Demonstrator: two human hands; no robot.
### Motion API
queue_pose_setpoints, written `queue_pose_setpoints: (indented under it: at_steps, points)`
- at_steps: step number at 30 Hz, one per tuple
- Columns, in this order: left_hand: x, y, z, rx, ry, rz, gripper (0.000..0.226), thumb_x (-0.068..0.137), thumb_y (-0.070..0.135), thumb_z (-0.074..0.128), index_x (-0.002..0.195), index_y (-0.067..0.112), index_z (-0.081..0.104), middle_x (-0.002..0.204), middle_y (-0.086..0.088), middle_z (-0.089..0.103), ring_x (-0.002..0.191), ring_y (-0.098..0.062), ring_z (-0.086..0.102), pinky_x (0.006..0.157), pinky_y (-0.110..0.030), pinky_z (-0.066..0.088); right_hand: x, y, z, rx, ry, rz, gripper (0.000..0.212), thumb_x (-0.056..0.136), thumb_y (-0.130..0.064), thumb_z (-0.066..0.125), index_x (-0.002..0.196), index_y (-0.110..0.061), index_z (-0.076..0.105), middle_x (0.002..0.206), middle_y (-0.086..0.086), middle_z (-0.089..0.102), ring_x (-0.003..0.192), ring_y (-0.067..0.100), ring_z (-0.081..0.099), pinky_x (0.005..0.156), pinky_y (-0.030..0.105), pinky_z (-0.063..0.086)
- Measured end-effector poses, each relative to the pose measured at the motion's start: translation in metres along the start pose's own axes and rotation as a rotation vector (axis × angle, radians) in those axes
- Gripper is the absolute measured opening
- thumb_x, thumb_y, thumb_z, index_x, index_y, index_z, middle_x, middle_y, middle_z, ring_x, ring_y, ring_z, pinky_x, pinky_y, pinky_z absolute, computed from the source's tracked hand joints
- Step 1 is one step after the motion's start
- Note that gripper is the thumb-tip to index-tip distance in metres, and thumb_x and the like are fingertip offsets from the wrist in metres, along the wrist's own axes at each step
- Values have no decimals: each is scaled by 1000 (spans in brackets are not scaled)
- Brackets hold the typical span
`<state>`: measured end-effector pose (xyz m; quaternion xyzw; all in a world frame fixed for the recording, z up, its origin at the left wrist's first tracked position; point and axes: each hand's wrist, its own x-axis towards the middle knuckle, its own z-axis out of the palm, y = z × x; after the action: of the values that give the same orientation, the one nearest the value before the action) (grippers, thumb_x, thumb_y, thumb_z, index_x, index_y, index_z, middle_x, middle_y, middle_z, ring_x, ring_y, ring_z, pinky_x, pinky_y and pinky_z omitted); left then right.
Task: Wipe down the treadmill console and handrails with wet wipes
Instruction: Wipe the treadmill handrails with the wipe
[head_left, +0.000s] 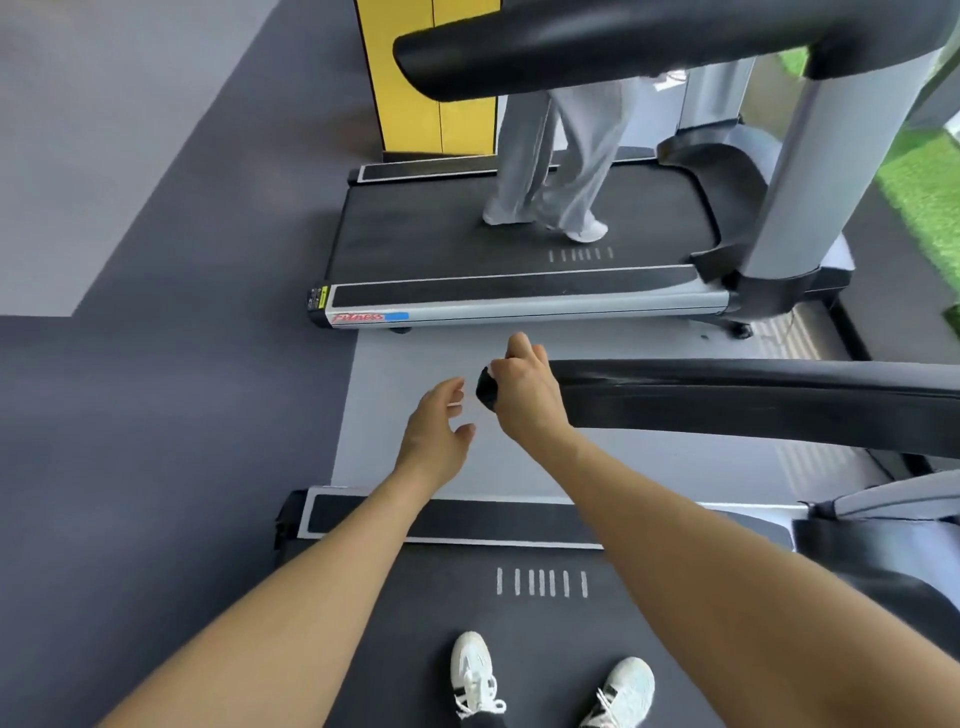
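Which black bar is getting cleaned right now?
Find the treadmill belt under the white shoes. The handrail runs along its far side. Unlike the higher rail by the yellow cabinet, its end is gripped by the right hand.

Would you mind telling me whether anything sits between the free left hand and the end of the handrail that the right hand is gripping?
Nothing visible does. The left hand hangs open just short of the handrail tip, where the right hand grips; only bare floor shows below the gap.

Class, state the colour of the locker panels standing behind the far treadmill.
Yellow: the tall locker panels show best in the head view, upper centre.
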<state>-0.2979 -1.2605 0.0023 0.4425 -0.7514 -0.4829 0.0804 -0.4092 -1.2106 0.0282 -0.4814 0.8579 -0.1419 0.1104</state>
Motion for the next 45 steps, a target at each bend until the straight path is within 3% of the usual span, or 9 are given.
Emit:
queue_pose_setpoints:
  at_steps: [7,15,22,25,29,34,40,43,45]
  points:
    - [-6,-14,-22,82,85,-42,49,93,-2,49,139,12,40,138,-6,46,122,-19,48,96,-26,40,7,-9,-1,199,-153,-60,30,95,0,46,119,-7,63,110,12,50,97,27,54,72,23,39]
    - [8,65,9,168,67,219,42,92,0,49,132,13,49,128,-4,49,118,-18,50,91,-21,36,-19,62,-75,359,148,208,31,100,-11,40,119,-7,63,115,14,55,104,29,54,83,29,41]
    - [-5,173,111,300,-171,599,36,93,7,50,128,16,53,129,1,48,117,-15,51,97,-26,40,-91,172,-125,511,498,602,31,98,-14,42,119,-8,64,116,10,57,104,24,55,86,21,37]
    - [-12,208,159,363,-267,719,36,92,9,50,127,18,53,129,4,48,115,-13,50,90,-21,38,-122,222,-137,543,617,787,29,98,-14,43,116,-7,65,116,12,57,104,25,55,85,23,37]
    - [-13,244,215,425,-364,823,36,91,8,51,126,16,54,125,0,49,113,-17,50,95,-29,42,-151,278,-139,633,689,1022,30,99,-15,41,115,-7,65,118,10,60,103,22,55,76,23,35]
    - [-9,277,271,511,-444,925,36,92,8,52,127,14,53,128,-3,48,117,-18,48,98,-32,42,-169,326,-135,838,788,1202,26,96,-9,42,103,-2,67,97,9,63,78,17,49,59,17,31]
    - [3,303,314,595,-530,1013,37,93,6,47,129,15,51,131,2,44,119,-16,44,100,-31,40,-158,363,-139,1281,1008,1312,25,97,-22,49,117,-10,61,102,6,63,77,15,55,64,25,43]
    - [14,313,328,613,-574,1086,41,93,4,46,133,14,49,138,1,42,126,-17,41,106,-32,35,-144,369,-146,1452,1119,1223,28,95,-22,55,121,-12,58,99,3,65,80,11,60,65,19,47]
    - [23,320,339,639,-631,1123,45,95,6,44,139,15,44,145,2,38,132,-16,36,110,-33,32,-132,367,-147,1521,1154,1122,32,95,-17,54,126,-10,57,106,3,65,89,14,62,77,24,53]
